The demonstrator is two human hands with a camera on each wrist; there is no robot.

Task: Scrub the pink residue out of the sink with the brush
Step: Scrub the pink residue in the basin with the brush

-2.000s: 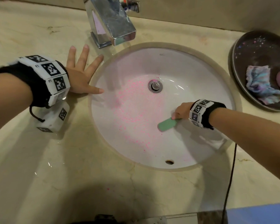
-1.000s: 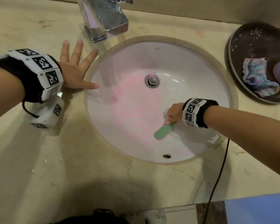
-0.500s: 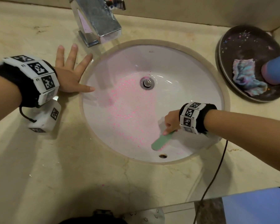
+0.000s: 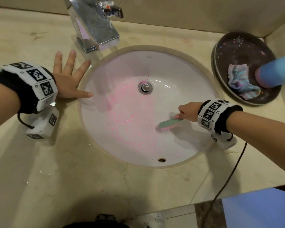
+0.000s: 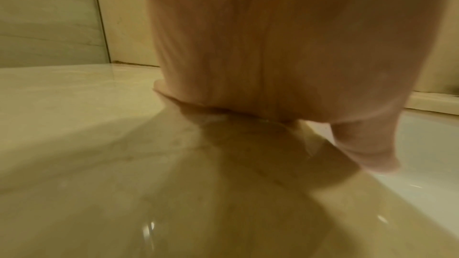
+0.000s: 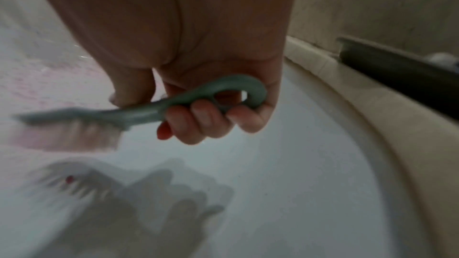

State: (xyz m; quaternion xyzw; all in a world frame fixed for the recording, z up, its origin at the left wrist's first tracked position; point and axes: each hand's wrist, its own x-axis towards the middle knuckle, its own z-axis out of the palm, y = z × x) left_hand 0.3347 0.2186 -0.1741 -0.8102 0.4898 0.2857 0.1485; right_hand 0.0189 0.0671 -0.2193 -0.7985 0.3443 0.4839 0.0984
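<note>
A white oval sink (image 4: 179, 76) is set into a beige marble counter. Pink residue (image 4: 128, 116) speckles its middle and left side, from the drain (image 4: 145, 87) down toward the near wall. My right hand (image 4: 187, 111) grips the green handle of a brush (image 4: 169, 123) with pink bristles, low on the right side of the basin at the residue's edge. In the right wrist view the fingers (image 6: 198, 121) curl round the looped handle of the brush (image 6: 139, 113), its bristles turned down. My left hand (image 4: 67, 79) rests flat on the counter with fingers spread, thumb at the sink's left rim.
A chrome faucet (image 4: 95, 25) stands behind the sink. A dark round tray (image 4: 237, 45) at the back right holds a crumpled cloth (image 4: 240, 81) and a blue and pink bottle (image 4: 276, 71). A black cable (image 4: 229, 175) trails over the counter's front right edge. An overflow hole (image 4: 161, 160) sits in the near wall.
The brush went down toward the near wall of the basin, then came back up and right with its bristles showing. The left hand stayed flat on the counter.
</note>
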